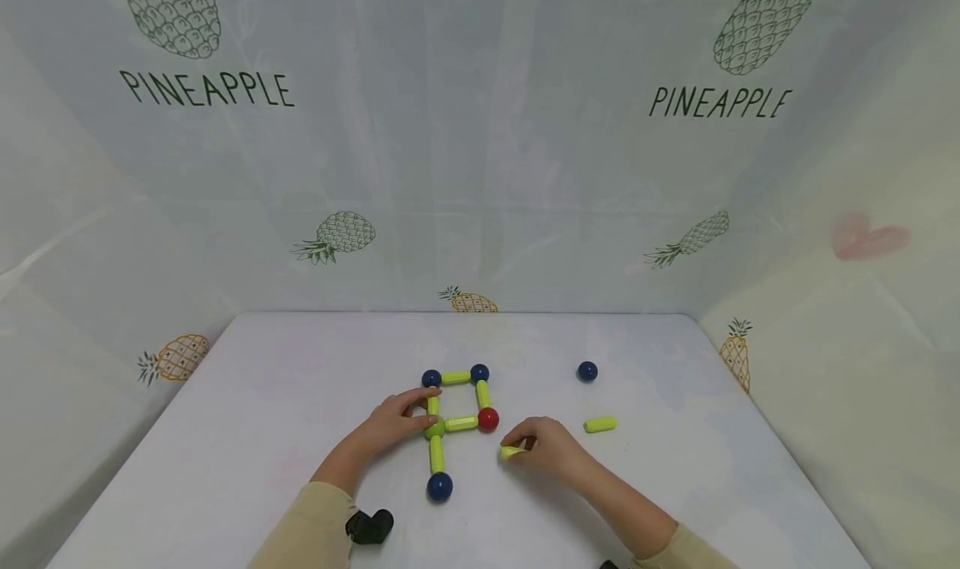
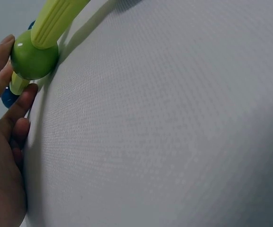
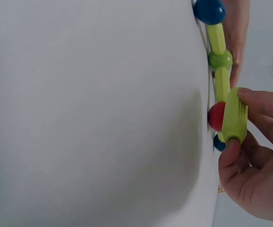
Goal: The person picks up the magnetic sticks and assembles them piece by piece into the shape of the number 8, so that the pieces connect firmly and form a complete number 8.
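Yellow-green rods and coloured balls are joined on the white table as a square frame [image 1: 461,423] with a tail. Its corners are two dark blue balls at the back, a red ball [image 1: 488,420] and a green ball [image 1: 435,427]; the tail rod ends in another dark blue ball [image 1: 439,487]. My left hand [image 1: 392,421] grips the frame's left side, thumb by the green ball [image 2: 34,56] and fingers at the left rod [image 1: 433,405]. Right of the frame, my right hand [image 1: 551,448] pinches a loose yellow-green rod [image 3: 234,116] by its ends, raised off the table.
A dark blue ball [image 1: 587,371] and a yellow-green rod [image 1: 600,425] lie loose on the table [image 1: 675,486] to the right. A black piece [image 1: 370,527] sits at the left cuff. Pineapple-print cloth [image 1: 480,177] hangs behind and at the sides.
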`<state>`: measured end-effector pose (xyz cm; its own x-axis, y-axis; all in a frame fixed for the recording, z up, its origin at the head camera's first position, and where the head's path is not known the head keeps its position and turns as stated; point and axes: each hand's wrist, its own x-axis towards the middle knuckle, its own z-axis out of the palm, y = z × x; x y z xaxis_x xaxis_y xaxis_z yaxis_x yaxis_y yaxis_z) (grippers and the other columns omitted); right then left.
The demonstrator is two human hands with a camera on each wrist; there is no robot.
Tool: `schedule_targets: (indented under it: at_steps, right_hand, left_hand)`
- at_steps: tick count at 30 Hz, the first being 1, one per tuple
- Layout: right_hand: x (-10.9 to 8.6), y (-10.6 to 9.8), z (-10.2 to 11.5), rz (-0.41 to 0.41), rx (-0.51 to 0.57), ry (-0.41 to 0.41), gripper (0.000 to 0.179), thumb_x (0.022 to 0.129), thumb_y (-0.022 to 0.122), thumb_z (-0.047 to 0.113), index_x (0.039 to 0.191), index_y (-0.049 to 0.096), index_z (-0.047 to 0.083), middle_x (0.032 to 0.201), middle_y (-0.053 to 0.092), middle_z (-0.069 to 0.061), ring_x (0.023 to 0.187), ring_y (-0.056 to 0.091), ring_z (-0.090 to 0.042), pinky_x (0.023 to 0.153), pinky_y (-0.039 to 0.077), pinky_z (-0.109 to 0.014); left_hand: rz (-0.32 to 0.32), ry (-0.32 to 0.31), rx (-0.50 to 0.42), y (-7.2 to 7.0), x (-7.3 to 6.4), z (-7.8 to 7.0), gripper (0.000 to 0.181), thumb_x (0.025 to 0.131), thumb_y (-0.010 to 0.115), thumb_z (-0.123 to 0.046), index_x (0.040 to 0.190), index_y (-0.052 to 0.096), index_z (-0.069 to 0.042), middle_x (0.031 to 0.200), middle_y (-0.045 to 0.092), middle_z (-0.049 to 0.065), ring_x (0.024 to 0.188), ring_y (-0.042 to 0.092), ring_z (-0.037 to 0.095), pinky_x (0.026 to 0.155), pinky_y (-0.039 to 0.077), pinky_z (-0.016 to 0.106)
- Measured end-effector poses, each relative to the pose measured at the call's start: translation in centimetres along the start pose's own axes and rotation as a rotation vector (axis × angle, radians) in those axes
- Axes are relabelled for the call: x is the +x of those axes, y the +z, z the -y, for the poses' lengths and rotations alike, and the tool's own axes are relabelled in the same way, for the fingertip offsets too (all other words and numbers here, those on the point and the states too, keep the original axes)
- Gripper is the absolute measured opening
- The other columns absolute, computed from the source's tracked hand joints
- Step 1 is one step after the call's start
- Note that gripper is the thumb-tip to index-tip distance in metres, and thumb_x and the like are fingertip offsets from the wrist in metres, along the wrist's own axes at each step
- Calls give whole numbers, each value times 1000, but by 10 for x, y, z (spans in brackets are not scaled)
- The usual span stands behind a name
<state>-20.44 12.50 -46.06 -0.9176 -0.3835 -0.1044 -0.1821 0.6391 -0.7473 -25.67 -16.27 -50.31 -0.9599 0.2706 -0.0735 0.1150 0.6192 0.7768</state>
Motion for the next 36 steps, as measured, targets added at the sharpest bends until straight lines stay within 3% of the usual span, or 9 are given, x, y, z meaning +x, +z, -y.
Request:
schedule_targets:
  at_steps: [5, 11, 16, 30, 36]
  right_hand:
    - [0, 5, 8, 26, 39, -5, 17, 82, 78, 6, 98, 76, 10, 84, 61, 5, 77, 51, -17, 63, 45, -25]
    - [-2, 12, 17, 74, 114, 15, 17, 83, 76, 6, 100, 75, 8, 84, 58, 1, 72, 52, -18, 53, 49, -28]
    - [0, 17, 19, 106, 138, 22, 17, 82, 77, 6, 99, 75, 9, 83, 58, 0, 72, 53, -17, 53, 50, -28]
    - [7, 31, 25, 167, 133, 22, 15, 80, 79, 4, 89, 74, 14, 79, 61, 1, 69, 54, -17, 53, 49, -29]
    - [11, 35, 25, 186, 114, 4, 15, 79, 80, 5, 87, 74, 16, 76, 60, 2, 64, 53, -15, 51, 47, -26]
  left_hand:
    - [2, -1, 0, 0, -1, -1, 45, 88, 73, -34, 131, 62, -26, 103, 57, -5, 84, 42, 18, 69, 34, 35]
    - [-3, 35, 3, 0, 0, 2, 45, 88, 73, -33, 130, 63, -22, 104, 59, -4, 80, 42, 17, 68, 33, 35]
    - [-10, 22, 10, 1, 0, 1, 45, 88, 73, -33, 130, 63, -22, 103, 58, -5, 80, 42, 17, 69, 33, 35]
    - [-5, 12, 4, -1, -3, -5, 48, 86, 74, -34, 131, 62, -22, 105, 58, -4, 82, 42, 18, 69, 34, 35]
    - [0, 5, 14, -3, -5, -6, 53, 84, 77, -37, 132, 61, -24, 109, 58, -4, 90, 44, 19, 76, 37, 38]
